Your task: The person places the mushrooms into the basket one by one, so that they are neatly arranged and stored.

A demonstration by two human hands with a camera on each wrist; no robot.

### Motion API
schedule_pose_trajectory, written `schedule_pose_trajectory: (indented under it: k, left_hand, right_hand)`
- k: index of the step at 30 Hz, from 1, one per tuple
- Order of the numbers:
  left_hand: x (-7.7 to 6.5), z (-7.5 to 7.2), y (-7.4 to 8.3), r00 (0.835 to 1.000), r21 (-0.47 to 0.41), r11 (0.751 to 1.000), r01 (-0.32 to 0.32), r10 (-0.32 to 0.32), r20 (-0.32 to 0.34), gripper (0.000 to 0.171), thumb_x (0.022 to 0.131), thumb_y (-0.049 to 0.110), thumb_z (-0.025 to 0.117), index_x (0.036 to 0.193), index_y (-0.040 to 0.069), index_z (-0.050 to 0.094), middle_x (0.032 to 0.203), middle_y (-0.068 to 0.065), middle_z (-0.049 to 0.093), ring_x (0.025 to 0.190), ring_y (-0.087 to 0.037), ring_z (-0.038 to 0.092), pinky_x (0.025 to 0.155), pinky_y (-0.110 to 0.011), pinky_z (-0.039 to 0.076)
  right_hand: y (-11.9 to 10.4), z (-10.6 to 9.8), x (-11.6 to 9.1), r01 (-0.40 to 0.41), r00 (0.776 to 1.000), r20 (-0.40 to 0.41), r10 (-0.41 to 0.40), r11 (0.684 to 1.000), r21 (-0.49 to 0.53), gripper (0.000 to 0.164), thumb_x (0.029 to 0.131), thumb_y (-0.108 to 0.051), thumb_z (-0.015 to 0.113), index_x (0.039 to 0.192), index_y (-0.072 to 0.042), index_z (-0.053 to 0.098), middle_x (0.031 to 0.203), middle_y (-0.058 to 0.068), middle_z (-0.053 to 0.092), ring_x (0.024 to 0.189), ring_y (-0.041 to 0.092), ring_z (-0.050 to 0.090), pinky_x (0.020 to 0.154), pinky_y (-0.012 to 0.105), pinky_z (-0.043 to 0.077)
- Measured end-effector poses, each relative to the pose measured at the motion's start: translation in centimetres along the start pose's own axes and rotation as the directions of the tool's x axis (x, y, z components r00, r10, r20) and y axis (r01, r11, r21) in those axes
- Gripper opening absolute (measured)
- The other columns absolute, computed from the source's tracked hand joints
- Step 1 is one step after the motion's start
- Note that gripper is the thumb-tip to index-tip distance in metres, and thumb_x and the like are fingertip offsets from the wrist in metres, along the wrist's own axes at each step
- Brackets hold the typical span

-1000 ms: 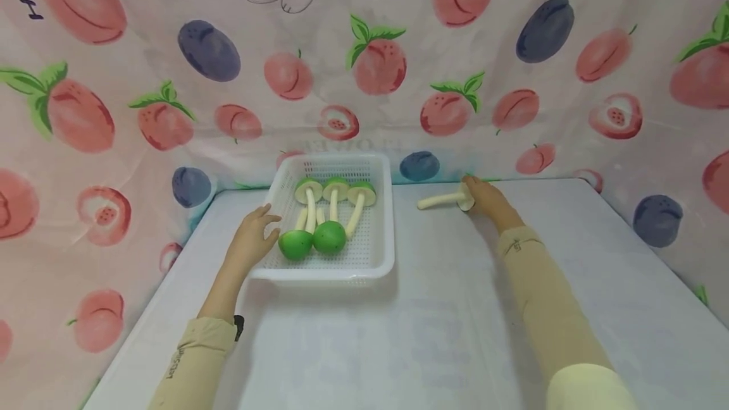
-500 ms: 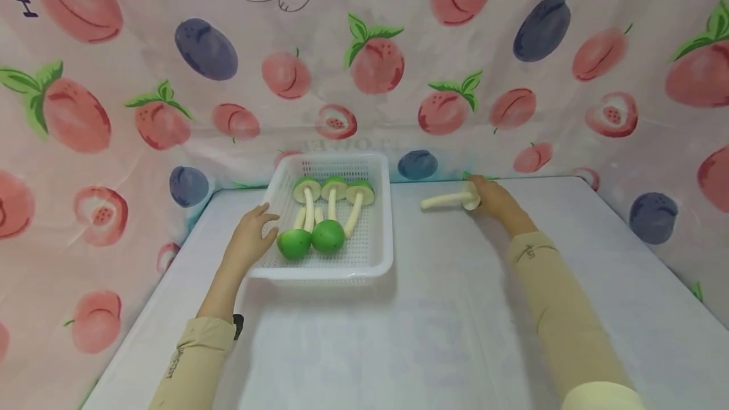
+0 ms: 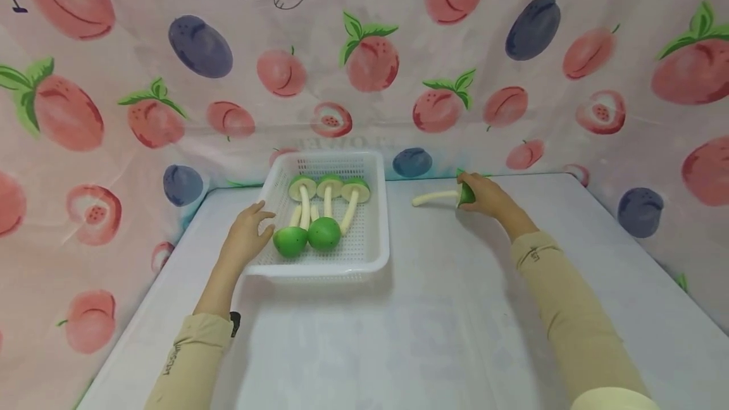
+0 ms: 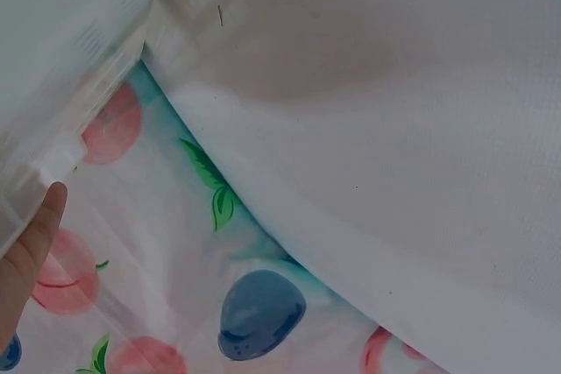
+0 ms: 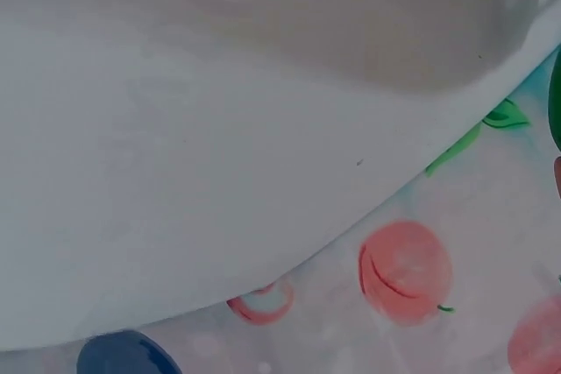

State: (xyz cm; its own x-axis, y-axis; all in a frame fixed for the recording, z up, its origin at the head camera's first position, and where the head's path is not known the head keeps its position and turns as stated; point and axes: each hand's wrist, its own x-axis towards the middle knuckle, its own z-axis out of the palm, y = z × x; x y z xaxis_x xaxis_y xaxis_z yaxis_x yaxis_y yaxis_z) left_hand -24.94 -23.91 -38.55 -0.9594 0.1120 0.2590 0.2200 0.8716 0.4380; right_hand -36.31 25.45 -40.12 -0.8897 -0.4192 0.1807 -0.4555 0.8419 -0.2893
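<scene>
My right hand [image 3: 485,197] grips a toy mushroom [image 3: 437,197] by its green cap at the back right of the table. The pale stem points left, and my fingers hide part of the cap. In the right wrist view, only a sliver of green cap [image 5: 556,102] shows at the right edge. My left hand [image 3: 243,236] is at the left rim of a white plastic basket [image 3: 376,252], its fingers loosely spread. One finger [image 4: 39,229] lies along the basket's side in the left wrist view. Inside the basket, several green-capped mushrooms [image 3: 324,233] lie in two rows.
The white table [image 3: 433,321] ends at the back against a hanging cloth [image 3: 319,37] printed with peaches and plums. The basket stands near that back edge, left of the right hand.
The mushroom in my right hand has turned, so green cap shows where the pale underside showed before. It shifted slightly right, then back left. My left hand stays at the basket.
</scene>
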Motion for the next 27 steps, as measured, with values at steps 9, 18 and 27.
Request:
schedule_pose_trajectory:
  k: [9, 18, 27]
  left_hand:
    - [0.2, 0.1, -0.4, 0.999, 0.009, 1.0, 0.025, -0.026, 0.041, 0.034, 0.092, 0.011, 0.053, 0.121, -0.006, 0.058, 0.146, -0.028, 0.034, 0.136, -0.047, 0.027, 0.112, -0.06, 0.024]
    - [0.5, 0.2, -0.4, 0.998, 0.012, 1.0, 0.028, -0.028, 0.05, 0.034, 0.092, 0.011, 0.054, 0.121, -0.005, 0.058, 0.147, -0.027, 0.034, 0.136, -0.047, 0.027, 0.112, -0.06, 0.024]
    - [0.2, 0.0, -0.3, 0.999, 0.02, 0.999, 0.027, -0.027, 0.03, 0.033, 0.091, 0.01, 0.054, 0.119, -0.006, 0.059, 0.145, -0.028, 0.035, 0.135, -0.048, 0.028, 0.112, -0.06, 0.025]
  right_hand:
    - [-0.4, 0.7, -0.5, -0.021, 0.999, -0.045, 0.024, 0.998, 0.066, 0.056, 0.078, -0.013, 0.075, 0.122, 0.001, 0.043, 0.125, 0.029, 0.05, 0.104, 0.038, 0.052, 0.088, 0.052, 0.046]
    - [-1.2, 1.5, -0.8, -0.007, 0.998, 0.06, 0.003, 0.997, 0.071, 0.053, 0.08, -0.015, 0.075, 0.121, 0.006, 0.048, 0.118, 0.026, 0.055, 0.1, 0.035, 0.054, 0.086, 0.048, 0.048]
    - [-1.8, 0.2, -0.7, 0.144, 0.981, 0.127, -0.147, 0.989, 0.033, 0.029, 0.08, 0.001, 0.069, 0.106, 0.009, 0.058, 0.123, 0.033, 0.053, 0.117, 0.046, 0.048, 0.1, 0.056, 0.041]
